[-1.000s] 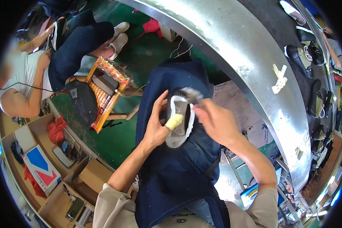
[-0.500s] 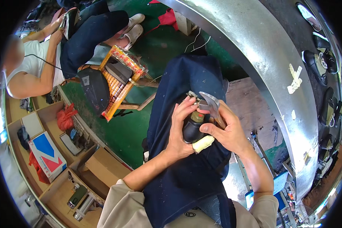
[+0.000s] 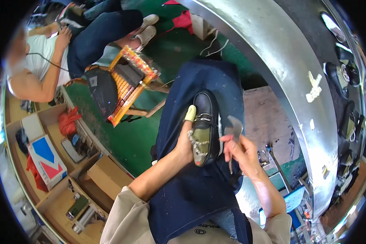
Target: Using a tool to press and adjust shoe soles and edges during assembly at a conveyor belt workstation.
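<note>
Over my lap, on the dark blue apron (image 3: 183, 187), a black loafer (image 3: 204, 106) lies with its toe pointing away from me. An olive-green form (image 3: 201, 136) fills its opening, with a pale knotted cord across it. My left hand (image 3: 184, 142) grips the shoe along its left side; a yellow cover sits on the thumb. On the other side, my right hand (image 3: 245, 153) is closed around a hammer (image 3: 235, 127), whose curved metal head is slightly blurred. The hammer is close to the shoe's right edge; whether they touch I cannot tell.
A curved metal bench edge (image 3: 301, 61) runs along my right, with several shoes (image 3: 336, 79) beyond it. At left are wooden compartments (image 3: 65, 179) holding boxes and a flask. A bamboo chair (image 3: 128, 89) carries a black bag. A seated co-worker (image 3: 44, 61) handles a shoe.
The shoe has turned from end-on to lying lengthwise, with its upper facing up. My left hand has shifted to its side; my right hand and hammer have moved off its end, slightly nearer me.
</note>
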`<state>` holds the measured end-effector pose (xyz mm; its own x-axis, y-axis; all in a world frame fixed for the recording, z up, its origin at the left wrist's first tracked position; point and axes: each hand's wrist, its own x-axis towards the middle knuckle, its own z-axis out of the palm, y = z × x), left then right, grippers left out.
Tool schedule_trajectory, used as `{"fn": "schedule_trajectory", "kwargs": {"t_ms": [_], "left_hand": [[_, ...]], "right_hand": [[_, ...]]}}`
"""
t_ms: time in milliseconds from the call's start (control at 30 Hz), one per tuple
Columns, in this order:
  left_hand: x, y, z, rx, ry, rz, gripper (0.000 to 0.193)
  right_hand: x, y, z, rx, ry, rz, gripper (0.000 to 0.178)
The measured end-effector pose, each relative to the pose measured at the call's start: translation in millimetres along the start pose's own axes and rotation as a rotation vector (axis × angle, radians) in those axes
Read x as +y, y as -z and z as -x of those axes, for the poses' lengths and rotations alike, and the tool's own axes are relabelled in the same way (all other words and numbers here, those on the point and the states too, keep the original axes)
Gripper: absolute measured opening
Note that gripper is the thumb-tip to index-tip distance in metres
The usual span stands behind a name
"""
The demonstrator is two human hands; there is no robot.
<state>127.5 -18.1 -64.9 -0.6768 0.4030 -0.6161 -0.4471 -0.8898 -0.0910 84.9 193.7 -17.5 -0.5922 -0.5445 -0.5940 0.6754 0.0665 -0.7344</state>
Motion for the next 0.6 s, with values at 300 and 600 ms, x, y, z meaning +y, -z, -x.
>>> {"fn": "schedule_trajectory", "kwargs": {"t_ms": [300, 600], "left_hand": [[28.2, -18.9, -9.7, 0.166, -0.386, -1.193, 0.047], [21.8, 13.4, -34.4, 0.250, -0.444, -0.902, 0.062]], "right_hand": [[-14.3, 40.3, 12.1, 0.150, -0.075, 0.197, 0.033], [-36.5, 34.7, -13.5, -0.349, -0.294, 0.311, 0.040]]}}
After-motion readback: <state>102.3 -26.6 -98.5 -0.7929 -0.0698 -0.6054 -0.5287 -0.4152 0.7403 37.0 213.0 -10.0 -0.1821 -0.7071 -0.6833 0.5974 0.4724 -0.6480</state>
